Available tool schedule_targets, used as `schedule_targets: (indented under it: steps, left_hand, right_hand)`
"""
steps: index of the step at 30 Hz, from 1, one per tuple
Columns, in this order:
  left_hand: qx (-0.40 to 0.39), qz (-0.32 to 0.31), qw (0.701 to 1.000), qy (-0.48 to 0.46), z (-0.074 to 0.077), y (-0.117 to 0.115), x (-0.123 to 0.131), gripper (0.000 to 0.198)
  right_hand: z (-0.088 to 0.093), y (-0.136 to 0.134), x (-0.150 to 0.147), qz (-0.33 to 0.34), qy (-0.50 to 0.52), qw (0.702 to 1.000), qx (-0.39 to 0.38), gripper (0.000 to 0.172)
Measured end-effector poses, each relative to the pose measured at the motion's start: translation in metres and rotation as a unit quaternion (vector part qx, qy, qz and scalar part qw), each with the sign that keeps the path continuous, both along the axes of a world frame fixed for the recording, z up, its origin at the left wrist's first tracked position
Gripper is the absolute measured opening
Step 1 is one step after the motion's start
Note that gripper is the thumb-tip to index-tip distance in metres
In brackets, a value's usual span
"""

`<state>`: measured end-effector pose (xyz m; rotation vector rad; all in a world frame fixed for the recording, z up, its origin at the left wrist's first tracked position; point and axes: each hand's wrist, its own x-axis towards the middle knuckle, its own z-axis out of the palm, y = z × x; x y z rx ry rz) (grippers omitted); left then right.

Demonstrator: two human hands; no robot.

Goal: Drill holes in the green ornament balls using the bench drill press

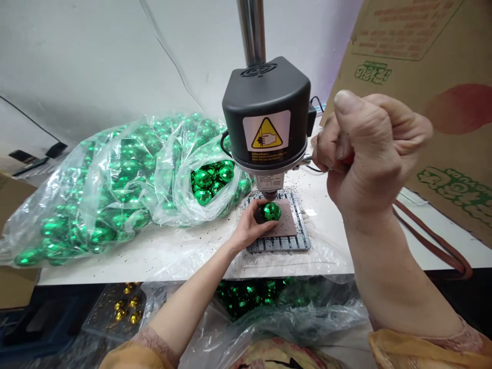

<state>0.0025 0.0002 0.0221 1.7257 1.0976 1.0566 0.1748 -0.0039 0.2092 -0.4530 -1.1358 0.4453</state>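
Nearby, clear bag [96, 174] of green balls [209, 179], left hand [249, 225] steadying one.

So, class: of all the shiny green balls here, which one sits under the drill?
The green ball held by the left hand on the brown pad; the others lie in plastic bags.

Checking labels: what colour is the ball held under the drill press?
Shiny green, faceted ball in the left hand; head view.

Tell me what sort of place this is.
Likely a small workshop or craft production bench: a benchtop drill press on a white table, a big plastic bag of green faceted beads, and cardboard boxes alongside.
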Motion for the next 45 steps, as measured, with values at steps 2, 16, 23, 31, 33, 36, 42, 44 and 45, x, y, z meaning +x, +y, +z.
schedule_targets:
  steps: [2,16,23,31,33,36,42,44,45]
  left_hand:
    - [0.0,-0.002,1.0,0.003,-0.003,-0.001,0.0,0.053]
    - [-0.006,-0.018,1.0,0.017,-0.012,-0.002,-0.004,0.058]
    - [-0.005,-0.018,1.0,0.024,-0.015,-0.001,-0.004,0.056]
    - [-0.011,-0.026,1.0,0.014,-0.015,-0.002,-0.004,0.056]
    - [-0.014,-0.024,1.0,0.012,-0.015,-0.002,-0.004,0.056]
    - [-0.01,-0.025,1.0,0.016,-0.015,-0.002,-0.004,0.056]
    - [-0.001,-0.015,1.0,0.017,-0.017,-0.001,-0.004,0.057]
    - [0.001,-0.018,1.0,0.013,-0.017,-0.001,-0.004,0.057]
    - [0.002,-0.019,1.0,0.012,-0.017,-0.001,-0.003,0.057]
  right_hand:
    - [0.001,-0.001,-0.001,-0.009,-0.005,1.0,-0.006,0.046]
    - [-0.023,-0.001,-0.002,-0.059,0.021,0.996,0.07,0.05]
    - [-0.04,-0.01,-0.002,-0.066,-0.012,0.994,0.088,0.047]
    - [-0.056,-0.007,0.003,-0.085,-0.02,0.992,0.089,0.054]
    - [-0.06,-0.007,0.004,-0.08,-0.036,0.99,0.108,0.054]
    - [-0.065,-0.007,0.005,-0.085,-0.06,0.987,0.12,0.052]
    - [-0.067,-0.005,0.007,-0.065,-0.071,0.981,0.17,0.049]
    - [-0.068,-0.003,0.007,-0.059,-0.068,0.978,0.188,0.047]
    - [-0.07,-0.003,0.007,-0.057,-0.069,0.977,0.193,0.046]
